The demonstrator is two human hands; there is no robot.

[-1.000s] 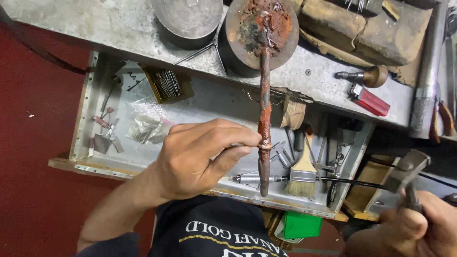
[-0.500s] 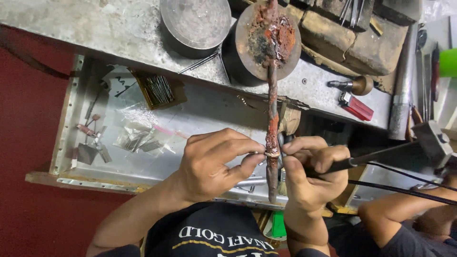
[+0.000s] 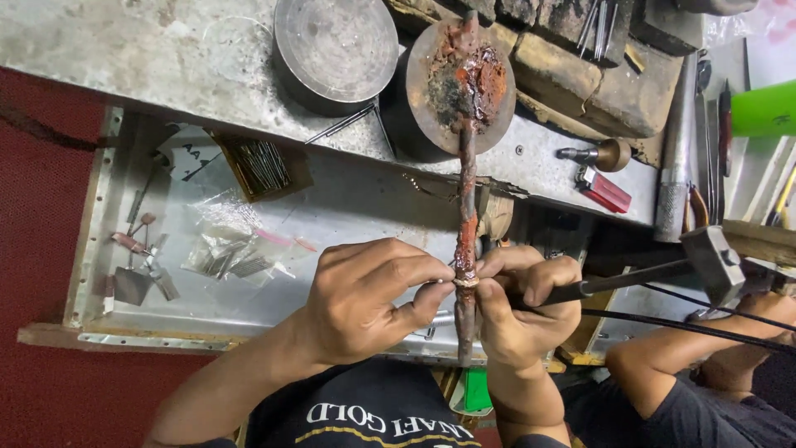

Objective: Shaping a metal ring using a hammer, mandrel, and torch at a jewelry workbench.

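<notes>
Left hand (image 3: 365, 303) pinches a small metal ring (image 3: 466, 282) seated on the rusty tapered rod (image 3: 466, 207) — fitting or sizing it, by the look. Right of the rod, the right hand (image 3: 522, 303) steadies the ring while gripping a hammer (image 3: 713, 253) handle. Next move calls for a firm hold and careful taps.

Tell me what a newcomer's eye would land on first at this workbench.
First, the long rust-red rod running down the middle, with a small pale ring around it pinched between the left hand and the right hand. The right hand also grips a dark-handled hammer reaching out to the right. Above, the rod's top lies on a crusted round block beside a grey metal dish.
</notes>
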